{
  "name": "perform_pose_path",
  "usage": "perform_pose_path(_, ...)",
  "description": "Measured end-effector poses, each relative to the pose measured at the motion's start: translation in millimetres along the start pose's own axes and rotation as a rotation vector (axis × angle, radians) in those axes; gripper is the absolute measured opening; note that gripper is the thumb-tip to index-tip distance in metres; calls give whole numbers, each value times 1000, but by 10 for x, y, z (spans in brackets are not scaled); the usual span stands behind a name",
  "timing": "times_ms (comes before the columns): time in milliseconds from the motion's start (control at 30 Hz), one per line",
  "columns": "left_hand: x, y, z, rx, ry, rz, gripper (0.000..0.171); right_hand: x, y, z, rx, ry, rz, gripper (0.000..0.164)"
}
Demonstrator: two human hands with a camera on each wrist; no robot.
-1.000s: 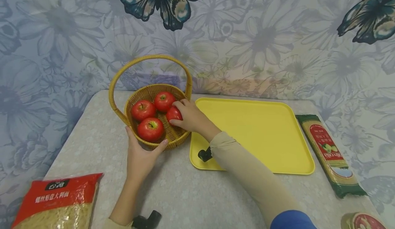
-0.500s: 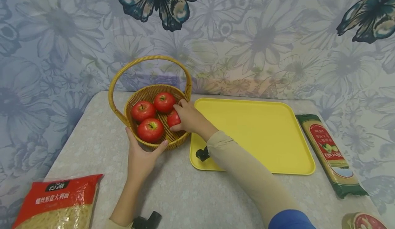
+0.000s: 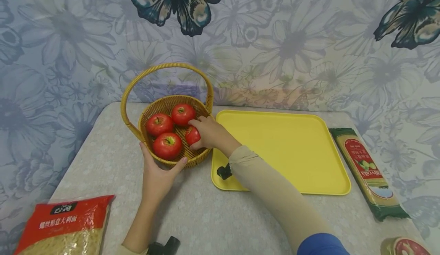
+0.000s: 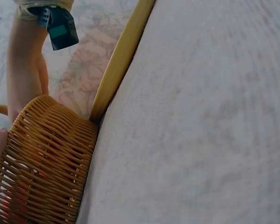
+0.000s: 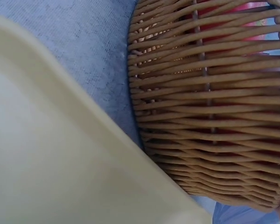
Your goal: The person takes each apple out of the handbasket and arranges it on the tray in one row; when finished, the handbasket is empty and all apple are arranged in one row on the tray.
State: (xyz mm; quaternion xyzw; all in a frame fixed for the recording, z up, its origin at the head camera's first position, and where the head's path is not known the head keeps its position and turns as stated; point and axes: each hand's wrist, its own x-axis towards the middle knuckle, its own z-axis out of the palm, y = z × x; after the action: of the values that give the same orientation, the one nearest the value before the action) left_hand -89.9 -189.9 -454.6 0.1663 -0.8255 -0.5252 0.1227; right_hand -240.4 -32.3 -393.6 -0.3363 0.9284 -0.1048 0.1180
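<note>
The right hand grips one apple inside the basket; the left hand holds the basket's near side. The apple is probably firm, slick and light, best held round its sides. Counted: four apples, one basket, one tray, two packets, one round container.

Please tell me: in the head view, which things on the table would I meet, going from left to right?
Red-topped pasta bag → wicker basket holding red apples → yellow tray → green-ended packet.
</note>
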Motion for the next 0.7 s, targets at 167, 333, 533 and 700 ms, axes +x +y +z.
perform_pose_path(167, -1, -9, 9, -3, 5, 12, 131, -17, 26, 20, 30, 44, -18, 79)
perform_pose_path(333, 0, -2, 9, -7, 11, 20, 131, -41, 65, 33, 71, 103, -32, 79)
perform_pose_path(533, 14, -10, 13, -18, 16, 39, 130, -119, 109, 10, 128, 166, -51, 80)
perform_pose_path(700, 14, -17, 14, -25, 18, 52, 131, -153, 136, -25, 133, 184, -57, 79)
